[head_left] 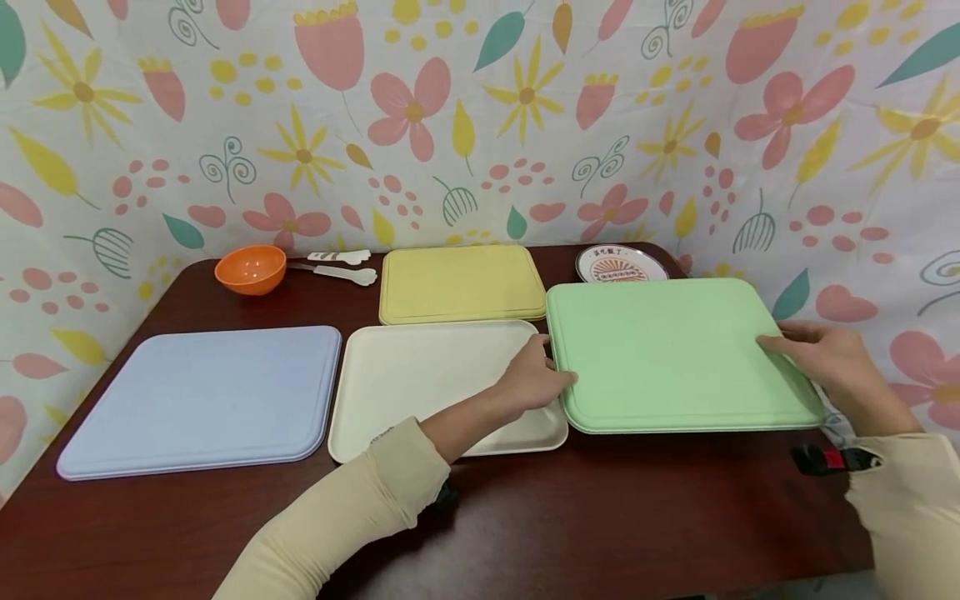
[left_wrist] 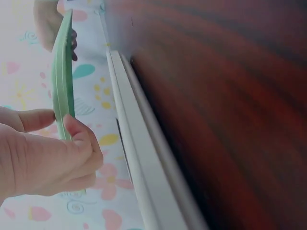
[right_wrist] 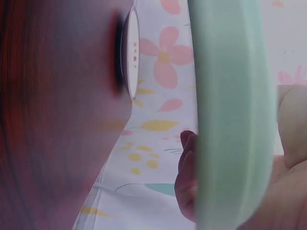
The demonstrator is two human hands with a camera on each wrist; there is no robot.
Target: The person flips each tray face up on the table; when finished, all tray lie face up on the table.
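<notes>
A green rectangular tray [head_left: 675, 354], flat face up, is held above the table by both hands. The left hand [head_left: 534, 377] pinches its left edge, thumb on top and fingers beneath, as the left wrist view also shows with the tray's rim [left_wrist: 62, 91]. My right hand [head_left: 832, 362] grips the right edge with its thumb on the top face; in the right wrist view the fingertips [right_wrist: 187, 177] show under the tray [right_wrist: 230, 110]. A cream tray [head_left: 435, 367] with a raised rim lies on the table under the left forearm, just left of the green one.
On the dark wooden table [head_left: 570, 525] lie a blue tray [head_left: 206, 400] at left and a yellow tray [head_left: 461, 283] at the back. An orange bowl [head_left: 252, 269], white-handled utensils [head_left: 343, 273] and a printed plate [head_left: 621, 263] stand along the far edge, before a flowered cloth [head_left: 480, 125].
</notes>
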